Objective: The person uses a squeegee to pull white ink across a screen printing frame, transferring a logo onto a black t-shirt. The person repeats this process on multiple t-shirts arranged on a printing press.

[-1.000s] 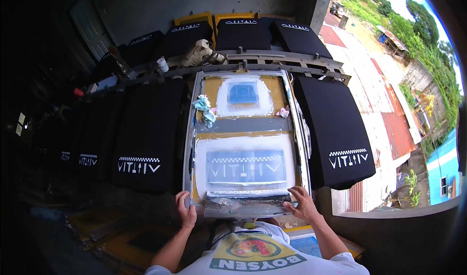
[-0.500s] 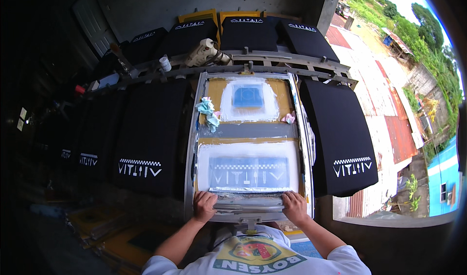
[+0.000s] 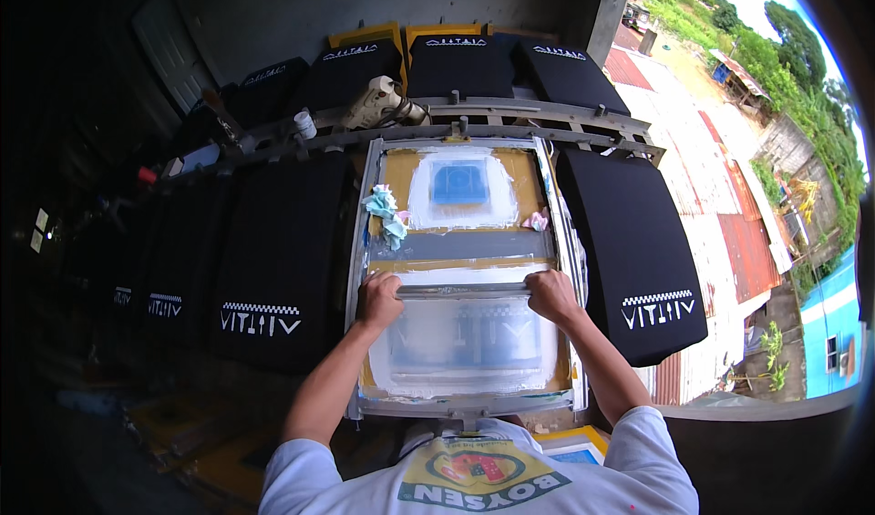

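Both my hands grip a wide squeegee (image 3: 463, 291) laid across a silk-screen frame (image 3: 558, 207). My left hand (image 3: 378, 299) is closed on its left end and my right hand (image 3: 552, 296) on its right end, arms stretched forward. White ink coats the mesh on the near side of the squeegee, over a pale blue stencil (image 3: 460, 337) with checks and tool shapes. Farther up the screen is a smaller blue stencil (image 3: 460, 182) ringed with white. The squeegee's blade edge is hidden beneath its bar.
Crumpled blue-green rags (image 3: 386, 216) and a pink scrap (image 3: 537, 220) lie on the screen. Black shirts with white prints flank it, one at left (image 3: 278, 251), one at right (image 3: 631, 242). Beyond a metal rail (image 3: 547, 132) stand a heat gun (image 3: 378, 105), a white cup (image 3: 304, 123) and more black shirts.
My hands have pushed the squeegee away from me, from the screen's near end to the far side of the larger stencil. Ink now veils that stencil.
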`<action>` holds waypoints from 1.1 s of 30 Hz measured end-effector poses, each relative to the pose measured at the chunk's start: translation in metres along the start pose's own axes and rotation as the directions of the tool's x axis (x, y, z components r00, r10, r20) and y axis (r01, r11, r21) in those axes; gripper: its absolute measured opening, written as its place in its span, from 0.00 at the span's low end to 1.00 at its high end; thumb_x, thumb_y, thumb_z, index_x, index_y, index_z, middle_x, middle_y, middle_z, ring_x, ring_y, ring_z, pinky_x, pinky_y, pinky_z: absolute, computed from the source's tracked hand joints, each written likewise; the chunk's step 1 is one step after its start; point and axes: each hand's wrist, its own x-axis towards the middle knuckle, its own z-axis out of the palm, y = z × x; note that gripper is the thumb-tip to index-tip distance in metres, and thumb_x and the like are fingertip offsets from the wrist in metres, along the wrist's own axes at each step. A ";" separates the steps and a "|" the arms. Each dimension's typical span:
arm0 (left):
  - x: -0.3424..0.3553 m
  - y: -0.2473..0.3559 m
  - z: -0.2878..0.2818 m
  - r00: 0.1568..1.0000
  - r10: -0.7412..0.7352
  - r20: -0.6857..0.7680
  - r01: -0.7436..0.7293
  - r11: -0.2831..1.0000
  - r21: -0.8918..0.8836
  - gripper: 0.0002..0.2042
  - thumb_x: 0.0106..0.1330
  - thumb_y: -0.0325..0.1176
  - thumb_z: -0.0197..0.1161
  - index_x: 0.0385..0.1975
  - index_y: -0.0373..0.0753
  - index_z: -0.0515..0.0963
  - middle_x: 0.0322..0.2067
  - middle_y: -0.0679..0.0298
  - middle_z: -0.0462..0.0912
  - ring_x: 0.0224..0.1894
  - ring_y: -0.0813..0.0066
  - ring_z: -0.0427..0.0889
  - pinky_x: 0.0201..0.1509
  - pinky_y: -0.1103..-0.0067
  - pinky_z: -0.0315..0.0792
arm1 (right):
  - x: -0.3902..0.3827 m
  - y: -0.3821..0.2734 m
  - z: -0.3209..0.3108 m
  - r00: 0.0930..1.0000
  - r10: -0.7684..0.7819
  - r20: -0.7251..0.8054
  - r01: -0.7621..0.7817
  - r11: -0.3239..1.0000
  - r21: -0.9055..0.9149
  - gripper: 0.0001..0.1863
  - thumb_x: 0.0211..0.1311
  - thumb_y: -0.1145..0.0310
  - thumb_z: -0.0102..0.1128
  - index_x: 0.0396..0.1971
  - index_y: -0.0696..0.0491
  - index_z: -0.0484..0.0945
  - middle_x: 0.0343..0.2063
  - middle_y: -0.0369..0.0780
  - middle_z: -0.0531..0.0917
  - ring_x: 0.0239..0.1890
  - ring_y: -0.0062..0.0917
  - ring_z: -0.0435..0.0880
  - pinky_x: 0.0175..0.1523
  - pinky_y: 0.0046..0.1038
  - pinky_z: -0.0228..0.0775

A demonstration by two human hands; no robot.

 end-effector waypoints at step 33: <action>-0.103 0.044 -0.039 0.997 -0.009 0.077 0.017 0.994 -0.108 0.09 0.37 0.18 0.60 0.20 0.39 0.76 0.21 0.61 0.72 0.27 0.57 0.76 0.34 0.65 0.68 | -0.107 -0.037 0.018 0.996 -0.068 0.058 0.057 0.984 0.169 0.06 0.44 0.75 0.60 0.25 0.51 0.83 0.29 0.40 0.87 0.36 0.36 0.88 0.38 0.38 0.79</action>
